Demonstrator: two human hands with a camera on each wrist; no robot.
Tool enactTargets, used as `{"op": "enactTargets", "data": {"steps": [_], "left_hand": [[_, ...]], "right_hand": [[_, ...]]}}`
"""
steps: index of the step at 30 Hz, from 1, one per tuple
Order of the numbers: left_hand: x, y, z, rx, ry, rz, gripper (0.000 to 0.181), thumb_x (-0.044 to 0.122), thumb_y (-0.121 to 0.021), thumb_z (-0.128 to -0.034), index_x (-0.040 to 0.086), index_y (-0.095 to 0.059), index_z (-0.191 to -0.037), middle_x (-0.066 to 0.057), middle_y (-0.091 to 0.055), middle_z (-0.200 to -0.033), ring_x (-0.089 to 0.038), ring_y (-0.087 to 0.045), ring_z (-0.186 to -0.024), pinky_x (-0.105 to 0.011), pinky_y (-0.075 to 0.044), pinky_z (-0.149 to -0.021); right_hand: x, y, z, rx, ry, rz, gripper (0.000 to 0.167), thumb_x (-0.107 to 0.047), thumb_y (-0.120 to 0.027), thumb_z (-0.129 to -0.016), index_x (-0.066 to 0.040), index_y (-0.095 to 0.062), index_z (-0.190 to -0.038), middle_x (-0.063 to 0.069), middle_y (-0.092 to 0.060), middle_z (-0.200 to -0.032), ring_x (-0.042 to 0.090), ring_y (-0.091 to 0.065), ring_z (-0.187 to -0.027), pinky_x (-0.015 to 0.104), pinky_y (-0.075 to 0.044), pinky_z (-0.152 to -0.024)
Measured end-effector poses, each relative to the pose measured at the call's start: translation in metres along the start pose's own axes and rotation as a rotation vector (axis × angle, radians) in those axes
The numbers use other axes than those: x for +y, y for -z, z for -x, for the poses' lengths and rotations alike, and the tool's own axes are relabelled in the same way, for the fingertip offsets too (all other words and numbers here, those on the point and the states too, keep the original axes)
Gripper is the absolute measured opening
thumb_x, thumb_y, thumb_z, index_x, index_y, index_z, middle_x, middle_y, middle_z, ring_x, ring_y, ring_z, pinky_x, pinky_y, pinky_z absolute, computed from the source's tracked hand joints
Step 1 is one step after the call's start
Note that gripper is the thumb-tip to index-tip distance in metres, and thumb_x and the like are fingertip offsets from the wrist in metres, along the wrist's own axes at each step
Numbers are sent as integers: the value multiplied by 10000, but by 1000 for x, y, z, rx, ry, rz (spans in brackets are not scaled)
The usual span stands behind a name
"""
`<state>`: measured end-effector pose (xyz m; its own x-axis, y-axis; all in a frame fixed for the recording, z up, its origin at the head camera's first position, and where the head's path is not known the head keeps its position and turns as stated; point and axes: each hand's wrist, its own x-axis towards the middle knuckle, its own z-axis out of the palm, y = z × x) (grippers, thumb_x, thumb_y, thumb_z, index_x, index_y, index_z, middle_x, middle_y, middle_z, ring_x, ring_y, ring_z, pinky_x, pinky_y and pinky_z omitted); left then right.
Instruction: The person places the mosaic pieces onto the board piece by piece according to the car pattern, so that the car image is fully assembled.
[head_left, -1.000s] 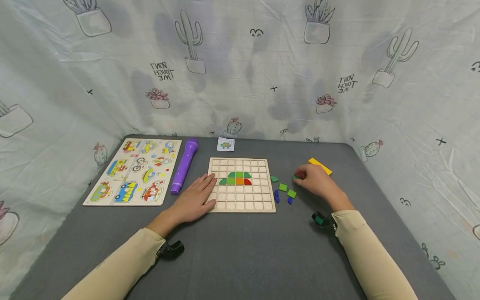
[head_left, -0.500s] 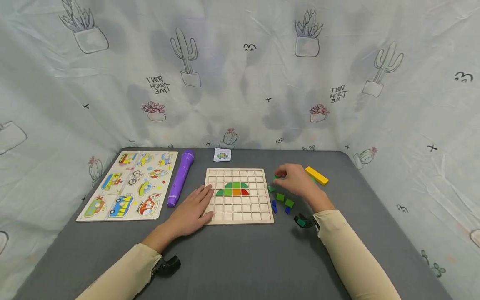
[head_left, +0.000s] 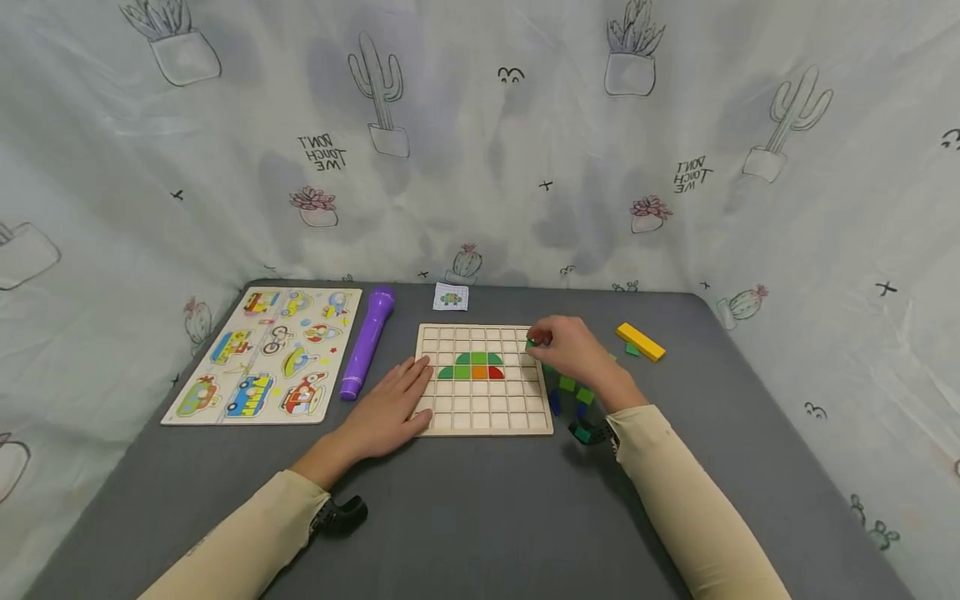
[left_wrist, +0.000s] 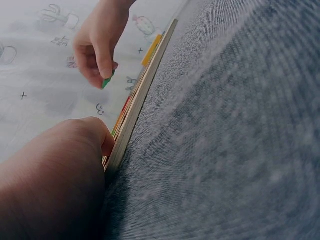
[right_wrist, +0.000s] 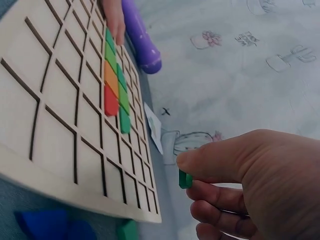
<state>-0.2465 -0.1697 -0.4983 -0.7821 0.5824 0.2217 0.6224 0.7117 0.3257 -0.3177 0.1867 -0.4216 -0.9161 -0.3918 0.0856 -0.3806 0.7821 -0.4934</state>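
My left hand (head_left: 386, 412) lies flat on the left edge of the wooden grid board (head_left: 483, 423). Above the board's upper right part, my right hand (head_left: 576, 354) pinches a small green piece (right_wrist: 184, 179) between thumb and index finger. Green pieces (head_left: 478, 358), an orange square (head_left: 479, 373) and a red rounded piece (head_left: 496, 373) sit in two rows in the grid. Right of the board lie loose green squares (head_left: 585, 397) and blue rounded pieces (head_left: 554, 402), partly covered by the right hand in the head view.
A yellow block (head_left: 641, 342) lies farther right, with a green piece (head_left: 632, 349) beside it. Behind the board is a small pattern card (head_left: 451, 297). A purple microphone (head_left: 367, 343) and a vehicle picture board (head_left: 264, 358) lie on the left.
My right hand has carried the green piece leftward from near the yellow block to over the board's right side. The left hand stays on the board. The head view has tilted slightly.
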Motion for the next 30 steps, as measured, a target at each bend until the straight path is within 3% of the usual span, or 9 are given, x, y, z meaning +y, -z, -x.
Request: {"op": "enactTargets", "data": {"steps": [10, 19, 30], "left_hand": [[0, 3, -2, -25, 14, -12, 747, 354, -550, -1093, -81, -330, -1658, -253, -258, -1746, -458, -203, -1616, -542, -172, -1323], [-1, 3, -3, -34, 15, -6, 752, 360, -549, -1092, -81, -327, -1659, -251, -254, -1748, -447, -187, -1622, -532, -162, -1326], [0, 2, -3, -46, 21, -7, 761, 365, -559, -1089, -75, -323, -1663, -244, -247, -1753, -447, -187, -1622, -534, -158, -1327]], "right_hand": [[-10, -17, -2, -87, 28, 28, 242, -169, -794, -1008, -77, -788, -1231, 38, -733, -1077, 229, -682, -1008, 444, -599, -885], [-8, -28, -2, -96, 78, 3, 222, -173, -819, -987, -87, -810, -1192, 3, -747, -1018, 183, -693, -948, 414, -611, -852], [-8, -32, 0, -101, 82, -24, 170, -68, -735, -1019, -109, -824, -1158, 2, -769, -1063, 178, -707, -977, 403, -619, -875]]}}
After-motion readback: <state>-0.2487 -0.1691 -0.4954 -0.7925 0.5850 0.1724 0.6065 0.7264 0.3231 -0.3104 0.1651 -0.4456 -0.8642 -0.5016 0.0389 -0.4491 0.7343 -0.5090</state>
